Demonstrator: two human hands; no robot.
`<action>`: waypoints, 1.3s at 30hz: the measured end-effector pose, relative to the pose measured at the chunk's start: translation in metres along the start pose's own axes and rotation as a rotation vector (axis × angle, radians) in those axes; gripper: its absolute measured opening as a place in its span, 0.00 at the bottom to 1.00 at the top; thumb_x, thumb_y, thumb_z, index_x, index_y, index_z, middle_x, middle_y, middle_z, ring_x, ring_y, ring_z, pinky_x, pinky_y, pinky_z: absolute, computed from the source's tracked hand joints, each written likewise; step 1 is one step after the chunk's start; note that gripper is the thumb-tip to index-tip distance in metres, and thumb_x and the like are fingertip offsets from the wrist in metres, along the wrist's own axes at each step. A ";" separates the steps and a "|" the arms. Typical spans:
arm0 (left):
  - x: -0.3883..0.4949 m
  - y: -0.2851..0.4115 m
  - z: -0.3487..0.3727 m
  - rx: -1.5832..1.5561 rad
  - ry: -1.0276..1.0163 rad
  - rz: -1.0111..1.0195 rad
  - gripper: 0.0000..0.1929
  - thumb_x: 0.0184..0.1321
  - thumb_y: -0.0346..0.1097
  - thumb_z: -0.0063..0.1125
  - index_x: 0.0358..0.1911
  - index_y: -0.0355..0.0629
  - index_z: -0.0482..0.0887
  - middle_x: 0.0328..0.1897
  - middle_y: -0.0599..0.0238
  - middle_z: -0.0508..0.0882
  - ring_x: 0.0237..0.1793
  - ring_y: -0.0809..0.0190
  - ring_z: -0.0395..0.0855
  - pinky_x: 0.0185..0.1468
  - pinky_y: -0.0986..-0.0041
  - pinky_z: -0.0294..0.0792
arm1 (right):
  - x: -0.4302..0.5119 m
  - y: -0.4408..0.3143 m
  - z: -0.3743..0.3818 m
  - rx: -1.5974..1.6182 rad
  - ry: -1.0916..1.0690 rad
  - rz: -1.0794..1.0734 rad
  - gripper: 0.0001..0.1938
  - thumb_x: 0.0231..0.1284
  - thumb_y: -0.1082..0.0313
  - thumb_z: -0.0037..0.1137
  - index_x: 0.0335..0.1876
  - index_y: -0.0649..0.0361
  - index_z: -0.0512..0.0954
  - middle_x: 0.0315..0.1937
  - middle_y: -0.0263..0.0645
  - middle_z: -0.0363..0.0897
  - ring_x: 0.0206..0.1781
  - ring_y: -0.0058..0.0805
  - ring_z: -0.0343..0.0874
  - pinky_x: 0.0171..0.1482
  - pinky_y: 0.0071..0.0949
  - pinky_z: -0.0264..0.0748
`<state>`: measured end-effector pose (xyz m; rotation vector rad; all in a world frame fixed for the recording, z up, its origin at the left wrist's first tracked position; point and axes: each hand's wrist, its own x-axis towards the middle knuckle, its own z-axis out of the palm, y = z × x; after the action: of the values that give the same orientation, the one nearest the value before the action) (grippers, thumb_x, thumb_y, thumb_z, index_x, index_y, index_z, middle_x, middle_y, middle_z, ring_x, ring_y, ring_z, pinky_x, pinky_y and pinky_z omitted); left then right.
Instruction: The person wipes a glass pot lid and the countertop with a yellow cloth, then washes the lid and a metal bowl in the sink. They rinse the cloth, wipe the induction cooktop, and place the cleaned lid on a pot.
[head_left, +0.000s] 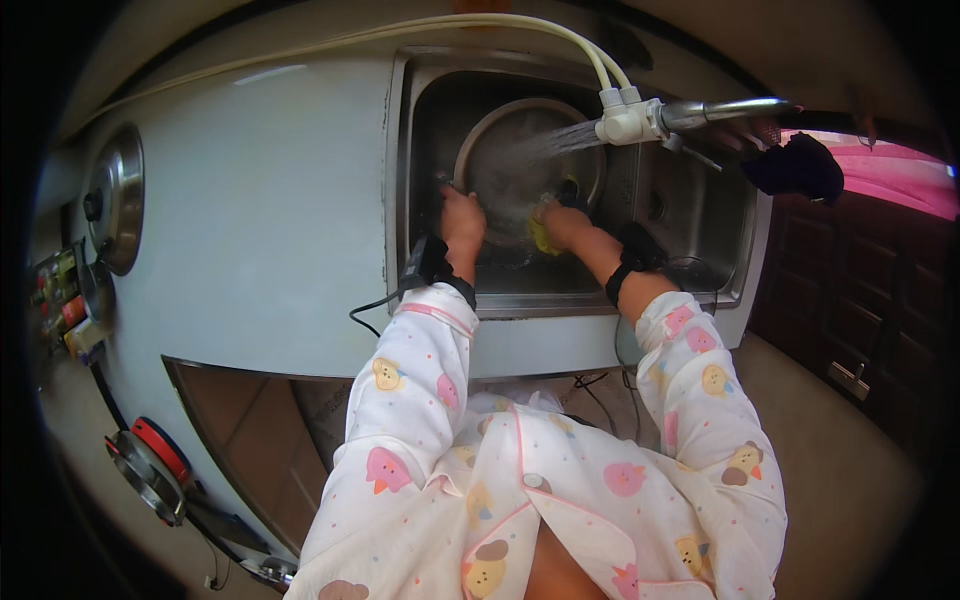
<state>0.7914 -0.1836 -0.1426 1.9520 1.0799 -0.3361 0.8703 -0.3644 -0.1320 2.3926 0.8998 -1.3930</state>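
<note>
A round metal pan (501, 146) lies in the left bowl of the stainless steel sink (525, 301). Water runs from the white and chrome faucet (634, 124) into it. My left hand (462, 219) grips the pan at its left edge; the exact grip is partly hidden. In my right hand (564, 225) is a yellow-green scrubbing cloth (541, 236), held at the pan's near right side. A dark part (571, 189) shows beside the right fingers, too blurred to name. Both wrists wear black straps with small devices.
Two pale hoses (480, 21) arch over the sink to the faucet. The smaller sink bowl (679, 202) with a drain is on the right. Left on the white countertop (262, 225) rests a pot lid (116, 201). Farther left are red-rimmed cookware (161, 450) and several containers. A dark cloth (796, 169) hangs at right.
</note>
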 end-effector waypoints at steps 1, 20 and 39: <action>-0.009 -0.003 0.006 -0.001 -0.082 -0.079 0.22 0.65 0.39 0.52 0.52 0.28 0.61 0.43 0.32 0.81 0.49 0.35 0.80 0.52 0.53 0.73 | 0.003 -0.006 0.002 0.066 0.001 -0.057 0.30 0.49 0.71 0.60 0.63 0.51 0.68 0.64 0.54 0.62 0.57 0.52 0.75 0.55 0.41 0.75; 0.020 -0.045 0.011 0.055 -0.125 0.173 0.15 0.55 0.31 0.55 0.45 0.29 0.74 0.42 0.35 0.82 0.45 0.36 0.81 0.49 0.54 0.74 | 0.049 -0.095 -0.012 0.458 0.719 -0.379 0.14 0.56 0.71 0.50 0.49 0.53 0.77 0.49 0.40 0.76 0.47 0.47 0.78 0.49 0.41 0.76; 0.016 -0.034 0.011 0.053 -0.075 -0.073 0.20 0.59 0.34 0.54 0.51 0.29 0.70 0.45 0.34 0.81 0.50 0.36 0.80 0.53 0.54 0.72 | 0.028 0.055 -0.018 0.231 0.591 0.520 0.08 0.61 0.69 0.51 0.40 0.59 0.82 0.39 0.47 0.83 0.42 0.47 0.84 0.40 0.40 0.80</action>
<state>0.7761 -0.1741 -0.1773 1.9340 1.1048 -0.4782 0.9265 -0.3882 -0.1523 2.9792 0.1682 -0.6315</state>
